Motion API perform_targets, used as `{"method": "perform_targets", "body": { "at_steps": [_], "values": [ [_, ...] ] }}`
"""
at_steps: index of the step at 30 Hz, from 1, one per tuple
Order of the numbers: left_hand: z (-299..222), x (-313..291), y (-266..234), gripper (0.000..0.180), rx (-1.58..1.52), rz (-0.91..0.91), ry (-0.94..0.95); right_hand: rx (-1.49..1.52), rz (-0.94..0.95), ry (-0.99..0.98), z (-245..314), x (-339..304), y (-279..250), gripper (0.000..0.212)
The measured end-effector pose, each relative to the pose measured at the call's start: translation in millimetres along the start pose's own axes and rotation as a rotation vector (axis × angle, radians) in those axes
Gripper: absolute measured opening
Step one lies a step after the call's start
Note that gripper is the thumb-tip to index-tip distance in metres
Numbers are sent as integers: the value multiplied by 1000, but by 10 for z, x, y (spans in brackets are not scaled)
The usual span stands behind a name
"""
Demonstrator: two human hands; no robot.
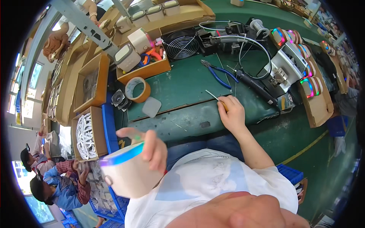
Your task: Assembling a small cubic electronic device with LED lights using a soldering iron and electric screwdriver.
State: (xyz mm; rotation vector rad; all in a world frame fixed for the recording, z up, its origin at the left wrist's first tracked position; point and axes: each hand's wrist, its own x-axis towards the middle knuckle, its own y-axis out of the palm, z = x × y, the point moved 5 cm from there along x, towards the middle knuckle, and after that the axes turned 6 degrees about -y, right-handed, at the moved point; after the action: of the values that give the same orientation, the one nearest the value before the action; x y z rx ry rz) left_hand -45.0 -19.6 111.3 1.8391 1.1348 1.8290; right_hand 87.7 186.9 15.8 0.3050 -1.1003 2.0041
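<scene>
My left hand (154,152) is closed around a cream-white, box-shaped speaker (131,175) with a glowing blue-purple light band along its upper edge. It is held in the air at the left, off the bench, close to the camera. My right hand (235,117) rests at the bench's front edge. Its fingers are wrapped round the orange-yellow handle of a small screwdriver (212,95), whose thin metal shaft points up and left. Beyond it lie blue-handled cutting pliers (220,74). A grey rounded-square piece (151,107) lies flat by a roll of tape (145,92).
A soldering iron (256,88) lies right of the pliers, near a metal machine (287,66). At the back are a fan (181,45) and a parts box (152,70). A box of white strips (95,131) stands left. Lit speakers (311,86) line the right; people work at far left.
</scene>
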Motion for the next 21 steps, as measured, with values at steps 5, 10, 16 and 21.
{"method": "perform_targets", "body": {
  "at_steps": [5, 10, 16, 21],
  "values": [
    [197, 3, -345, 79, 1795, -432, -308, 178, -62, 57, -32, -11, -47, 19],
    [443, -167, -803, 86, 2160, -759, -413, 432, 102, 141, 50, 7, -344, 24],
    [475, -200, -814, 92, 2307, -741, -252, 79, 443, -93, 577, 93, -792, 22],
    [505, -202, -821, 93, 2308, -763, -241, -20, 435, -135, 675, 66, -765, 24]
  ]
}}
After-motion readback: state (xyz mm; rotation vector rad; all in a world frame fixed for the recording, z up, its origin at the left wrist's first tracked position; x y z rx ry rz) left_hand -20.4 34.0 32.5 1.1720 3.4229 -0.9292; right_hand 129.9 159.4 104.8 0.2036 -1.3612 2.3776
